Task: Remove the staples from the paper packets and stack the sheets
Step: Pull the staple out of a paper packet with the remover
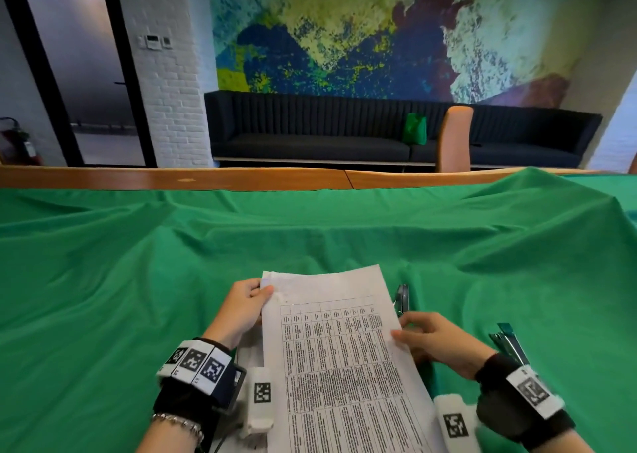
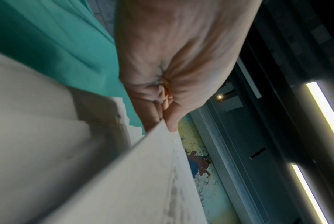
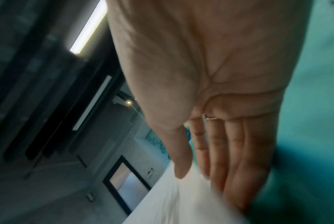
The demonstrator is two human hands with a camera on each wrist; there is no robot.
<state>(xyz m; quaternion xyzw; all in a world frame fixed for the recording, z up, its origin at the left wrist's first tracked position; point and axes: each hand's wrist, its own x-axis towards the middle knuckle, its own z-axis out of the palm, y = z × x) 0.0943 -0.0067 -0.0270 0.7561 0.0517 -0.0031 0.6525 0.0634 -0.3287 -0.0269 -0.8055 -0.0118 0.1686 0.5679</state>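
A printed paper with a table of text is held tilted above the green cloth; I cannot tell whether it is one sheet or several. My left hand pinches its top left corner, which the left wrist view shows as thumb and fingers closed on the paper edge. My right hand pinches the right edge, thumb on top and straight fingers underneath. More white sheets lie under the left side, also seen as stacked sheets. A metal staple remover lies just beyond my right hand.
A stapler lies on the cloth to the right of my right wrist. The cloth is wrinkled and rises in a hump at the far right. A wooden table edge runs along the back.
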